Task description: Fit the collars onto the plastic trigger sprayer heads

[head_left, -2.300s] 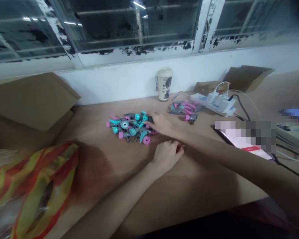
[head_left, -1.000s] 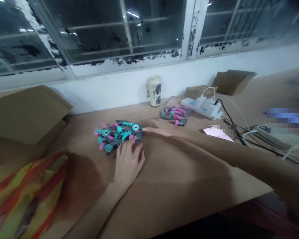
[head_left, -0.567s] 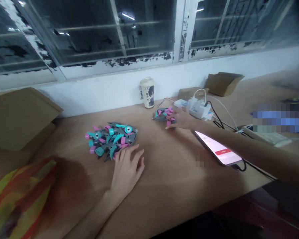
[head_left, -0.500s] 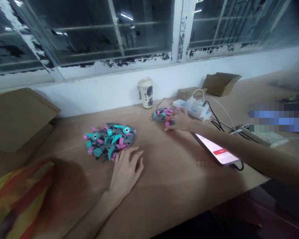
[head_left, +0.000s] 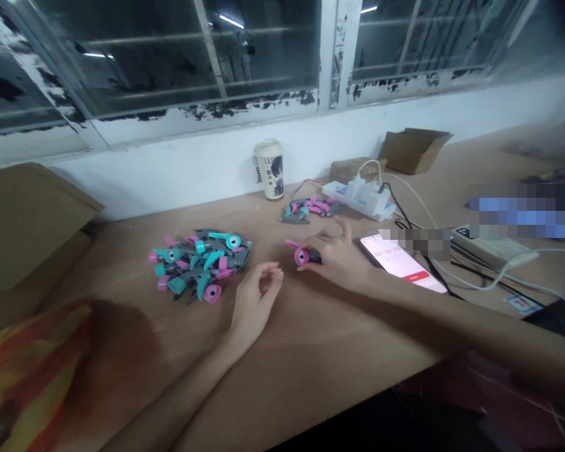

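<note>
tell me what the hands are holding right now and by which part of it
The right hand holds a pink and grey piece, pinched near its round pink end; no piece shows in the left hand.

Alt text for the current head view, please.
A right hand holds a pink-and-grey plastic piece; the left hand is beside a heap of teal, pink and grey plastic pieces. A smaller heap lies near a white power strip.

Dark capitals reading "IAN" stand high on a pale lidded cup (head_left: pixel 269 169); "COFFEE" runs vertically on a strip (head_left: pixel 257 170) at its left side. Right of the cup and nearer the viewer, a lit phone (head_left: pixel 390 250) shows digits starting "00:16", the rest blurred; its red button's (head_left: pixel 413 277) lettering is illegible.
</note>
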The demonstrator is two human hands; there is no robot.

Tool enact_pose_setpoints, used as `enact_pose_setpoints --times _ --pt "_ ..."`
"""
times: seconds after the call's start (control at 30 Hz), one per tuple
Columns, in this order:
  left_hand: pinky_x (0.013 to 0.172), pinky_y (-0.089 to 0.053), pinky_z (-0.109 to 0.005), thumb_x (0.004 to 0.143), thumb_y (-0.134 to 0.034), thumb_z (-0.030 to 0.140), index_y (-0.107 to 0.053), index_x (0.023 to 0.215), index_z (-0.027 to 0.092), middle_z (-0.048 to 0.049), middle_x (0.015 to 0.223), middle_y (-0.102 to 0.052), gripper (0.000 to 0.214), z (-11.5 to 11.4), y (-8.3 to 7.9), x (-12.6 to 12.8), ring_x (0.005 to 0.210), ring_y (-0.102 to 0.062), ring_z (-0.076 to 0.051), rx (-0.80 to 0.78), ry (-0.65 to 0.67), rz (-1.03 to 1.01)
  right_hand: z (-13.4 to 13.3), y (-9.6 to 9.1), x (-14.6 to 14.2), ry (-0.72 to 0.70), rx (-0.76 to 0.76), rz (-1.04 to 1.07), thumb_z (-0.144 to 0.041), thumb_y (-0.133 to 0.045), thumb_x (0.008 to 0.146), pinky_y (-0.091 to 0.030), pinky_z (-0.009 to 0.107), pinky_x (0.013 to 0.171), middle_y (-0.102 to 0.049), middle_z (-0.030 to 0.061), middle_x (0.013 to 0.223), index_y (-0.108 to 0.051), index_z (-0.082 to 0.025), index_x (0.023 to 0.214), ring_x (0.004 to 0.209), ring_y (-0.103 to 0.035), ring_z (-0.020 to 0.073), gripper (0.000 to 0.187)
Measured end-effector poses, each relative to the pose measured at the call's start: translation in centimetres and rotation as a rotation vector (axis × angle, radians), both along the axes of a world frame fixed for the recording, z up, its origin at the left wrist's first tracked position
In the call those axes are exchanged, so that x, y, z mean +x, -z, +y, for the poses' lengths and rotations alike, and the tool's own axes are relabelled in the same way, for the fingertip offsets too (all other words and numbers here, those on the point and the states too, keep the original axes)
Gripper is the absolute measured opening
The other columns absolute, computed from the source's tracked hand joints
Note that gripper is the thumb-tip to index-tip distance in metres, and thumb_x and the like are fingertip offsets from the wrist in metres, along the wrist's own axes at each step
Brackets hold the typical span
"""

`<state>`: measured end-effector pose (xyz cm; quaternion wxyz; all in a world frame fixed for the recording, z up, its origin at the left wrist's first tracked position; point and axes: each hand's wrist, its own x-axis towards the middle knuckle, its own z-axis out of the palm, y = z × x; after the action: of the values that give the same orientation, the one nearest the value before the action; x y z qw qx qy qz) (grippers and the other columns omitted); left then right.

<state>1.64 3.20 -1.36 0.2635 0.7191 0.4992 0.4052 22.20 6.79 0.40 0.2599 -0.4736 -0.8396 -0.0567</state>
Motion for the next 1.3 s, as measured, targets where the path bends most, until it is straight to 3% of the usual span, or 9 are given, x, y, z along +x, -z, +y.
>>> enact_pose_setpoints --times 0.13,0.3,0.6,0.9,1.07,1.3 --pt "0.074 -0.054 -0.032 0.085 -0.053 0.038 -0.056 0.111 0.017 -0.0076 0.101 -0.065 0.034 1.1 0.6 0.6 0.091 -0.063 -0.019 -0.203 0.105 -0.209 -1.5 1.1 -1.1 -0.099 -0.041 0.091 -0.038 -0.063 0.079 -0.005 0.051 0.106 -0.069 -0.0007 0.096 -0.063 -0.025 0.094 0.097 -0.059 0.0222 0.020" --pt "0.083 -0.049 -0.034 0.079 -0.061 0.032 -0.060 0.099 0.016 -0.0065 0.096 -0.067 0.026 1.5 0.5 0.2 0.088 -0.063 -0.018 -0.210 0.191 -0.183 -1.4 2.5 -1.7 -0.154 -0.060 0.197 -0.040 -0.061 0.080 -0.007 0.049 0.106 -0.069 0.0002 0.097 -0.062 -0.025 0.096 0.098 -0.058 0.0203 0.022" --pt "0.069 -0.050 -0.030 0.071 -0.068 0.026 -0.057 0.091 0.016 -0.0022 0.079 -0.062 0.025 2.1 0.0 -0.2 0.072 -0.060 -0.015 -0.307 0.235 -0.183 -1.6 3.4 -1.9 -0.274 -0.037 0.227 -0.038 -0.057 0.083 -0.009 0.045 0.108 -0.069 -0.0017 0.097 -0.062 -0.028 0.105 0.099 -0.056 0.0166 0.024" --pt "0.070 -0.048 -0.028 0.074 -0.064 0.022 -0.058 0.095 0.018 -0.0009 0.084 -0.062 0.022 2.0 0.0 0.0 0.075 -0.059 -0.014 -0.302 0.235 -0.137 -1.4 3.6 -1.7 -0.300 0.000 0.226 -0.037 -0.057 0.084 -0.011 0.043 0.108 -0.068 -0.0011 0.093 -0.064 -0.027 0.103 0.097 -0.056 0.0164 0.022" --pt "0.066 -0.048 -0.029 0.077 -0.062 0.029 -0.057 0.098 0.019 -0.0015 0.080 -0.062 0.023 2.2 0.5 -0.2 0.074 -0.060 -0.015 -0.275 0.240 -0.111 -1.2 3.5 -1.6 -0.286 -0.015 0.222 -0.036 -0.058 0.083 -0.014 0.044 0.106 -0.068 -0.0008 0.092 -0.064 -0.028 0.101 0.096 -0.056 0.0172 0.021" --pt "0.063 -0.046 -0.025 0.077 -0.063 0.028 -0.056 0.095 0.019 -0.0011 0.082 -0.063 0.021 2.0 0.7 0.2 0.073 -0.059 -0.014 -0.250 0.182 -0.082 -1.2 3.6 -1.7 -0.272 -0.020 0.236 -0.036 -0.059 0.082 -0.017 0.042 0.104 -0.068 -0.0005 0.090 -0.064 -0.026 0.098 0.095 -0.056 0.0175 0.020"
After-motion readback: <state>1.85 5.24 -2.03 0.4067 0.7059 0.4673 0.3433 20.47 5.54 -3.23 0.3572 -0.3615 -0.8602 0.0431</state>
